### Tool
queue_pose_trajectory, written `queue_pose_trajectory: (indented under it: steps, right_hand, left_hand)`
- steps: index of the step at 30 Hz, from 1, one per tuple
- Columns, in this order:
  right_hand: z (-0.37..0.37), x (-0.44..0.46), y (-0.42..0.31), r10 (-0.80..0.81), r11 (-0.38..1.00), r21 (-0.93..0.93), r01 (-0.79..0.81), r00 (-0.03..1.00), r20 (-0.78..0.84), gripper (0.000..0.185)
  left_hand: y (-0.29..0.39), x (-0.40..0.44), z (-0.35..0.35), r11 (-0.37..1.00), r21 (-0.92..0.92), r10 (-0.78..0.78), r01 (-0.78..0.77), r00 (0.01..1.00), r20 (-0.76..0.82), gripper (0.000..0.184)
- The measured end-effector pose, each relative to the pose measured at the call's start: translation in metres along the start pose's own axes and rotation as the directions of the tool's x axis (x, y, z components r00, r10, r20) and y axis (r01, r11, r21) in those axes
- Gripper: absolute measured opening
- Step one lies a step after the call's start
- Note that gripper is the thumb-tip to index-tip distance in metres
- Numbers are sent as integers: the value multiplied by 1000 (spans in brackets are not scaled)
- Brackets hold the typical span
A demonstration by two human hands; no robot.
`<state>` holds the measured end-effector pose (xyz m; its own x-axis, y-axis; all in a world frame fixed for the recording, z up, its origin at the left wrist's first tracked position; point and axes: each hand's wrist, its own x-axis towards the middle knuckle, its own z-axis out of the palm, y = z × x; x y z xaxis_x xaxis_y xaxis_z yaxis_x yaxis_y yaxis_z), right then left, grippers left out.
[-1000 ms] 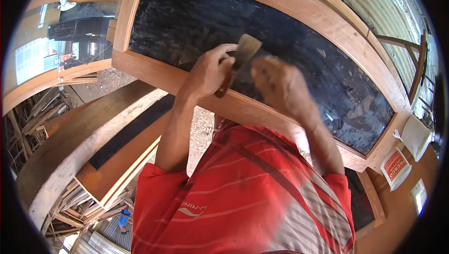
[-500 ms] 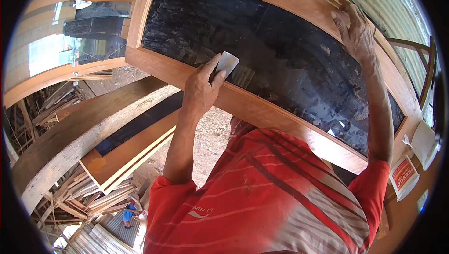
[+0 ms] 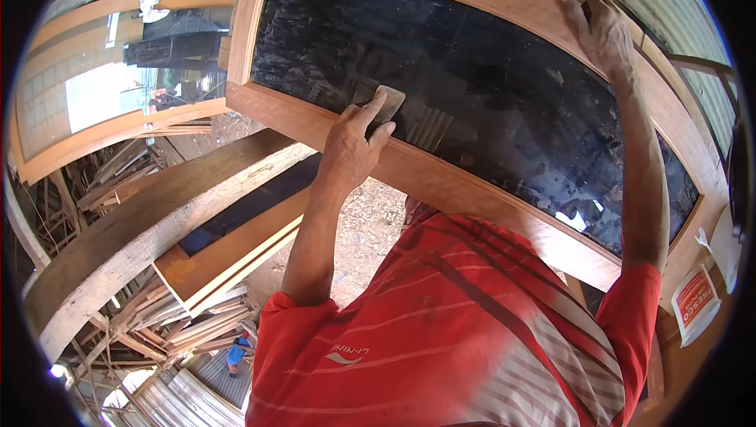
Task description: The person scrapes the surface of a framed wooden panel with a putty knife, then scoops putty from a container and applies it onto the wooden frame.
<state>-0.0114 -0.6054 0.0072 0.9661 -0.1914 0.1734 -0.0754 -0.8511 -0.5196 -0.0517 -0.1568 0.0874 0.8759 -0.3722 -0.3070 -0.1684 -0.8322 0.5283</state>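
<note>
A wooden frame surrounds a dark, smeared glass panel in front of me. My left hand is closed on a flat scraper, its blade over the lower left part of the glass. The scraper's handle is hidden by the hand. On the frame's upper right rail rests my right hand, fingers apart and bent at the far edge, with nothing in it.
A thick timber beam and another panelled frame lie at the left. Scrap wood is piled below. A glazed frame stands upper left, a white-and-red packet right. A person in blue is far off, lower left.
My right hand has moved from beside the scraper to the frame's upper right rail. My left hand has turned the scraper from raised to low over the glass.
</note>
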Motion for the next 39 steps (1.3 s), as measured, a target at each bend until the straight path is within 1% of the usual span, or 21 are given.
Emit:
queue_pose_trajectory:
  steps: [1,2,5,8,11,14,17,18,21,22,23,24,25,26,27,30,33,34,36,37,39]
  right_hand:
    - [0,-1,-2,31,999,10,-31,999,8,55]
    - [0,0,-2,21,1000,6,-21,1000,18,55]
    - [1,-1,-1,-7,1000,-10,6,1000,-13,56]
    - [1,-2,1,52,998,20,-53,998,36,55]
    - [2,-5,1,24,1000,-1,-24,1000,2,54]
    - [1,-2,-4,97,995,15,-97,994,51,51]
    - [1,-3,0,67,997,29,-68,997,38,49]
    - [-1,-1,0,57,998,22,-57,998,19,49]
    - [5,-5,0,28,999,16,-28,1000,-4,48]
    - [8,-4,4,21,1000,23,-20,1000,0,48]
    - [4,2,1,9,1000,25,-9,1000,-3,48]
    - [-4,2,-4,82,996,10,-83,994,71,48]
    - [-2,-1,-1,51,999,6,-52,998,39,49]
    - [-1,2,2,38,999,-4,-38,999,12,50]
    - [4,-1,2,35,999,-5,-35,999,-1,51]
    - [0,3,-1,89,996,1,-89,993,76,53]
    - [0,2,-1,46,999,17,-46,999,18,55]
    - [0,1,-1,71,997,21,-72,997,35,55]
    - [1,2,-2,108,994,25,-111,990,85,55]
    - [0,-3,-3,101,994,21,-104,990,98,56]
    - [-3,1,-2,86,996,16,-88,994,72,57]
  left_hand:
    - [-1,3,1,1000,28,-6,5,1000,14,51]
    - [-1,6,2,998,57,-12,11,1000,28,51]
    - [15,25,2,992,103,66,-66,998,3,49]
    - [23,45,-6,992,118,44,-51,997,55,48]
    - [22,39,-3,990,132,46,-50,998,32,47]
    - [19,51,-4,981,149,121,-123,992,22,46]
    - [19,46,0,975,131,179,-178,984,5,46]
    - [21,37,4,972,166,167,-164,986,-5,47]
    - [26,43,5,973,111,205,-201,979,-23,47]
    - [22,50,5,978,168,129,-124,991,-24,47]
    - [19,47,10,977,180,123,-111,991,-57,48]
    - [18,39,22,978,183,119,-100,988,-95,49]
    - [22,31,29,978,188,116,-92,986,-119,50]
    - [23,28,30,985,163,72,-60,995,-68,52]
    - [20,33,27,979,190,88,-74,994,-67,52]
    - [30,43,20,970,222,117,-102,991,-58,51]
    - [27,40,23,968,217,150,-130,985,-80,51]
    - [28,41,22,968,214,154,-135,985,-77,51]
    - [32,47,19,971,201,150,-131,985,-80,51]
    - [32,37,25,976,192,117,-100,990,-81,51]
    - [34,30,36,978,196,95,-73,990,-106,51]
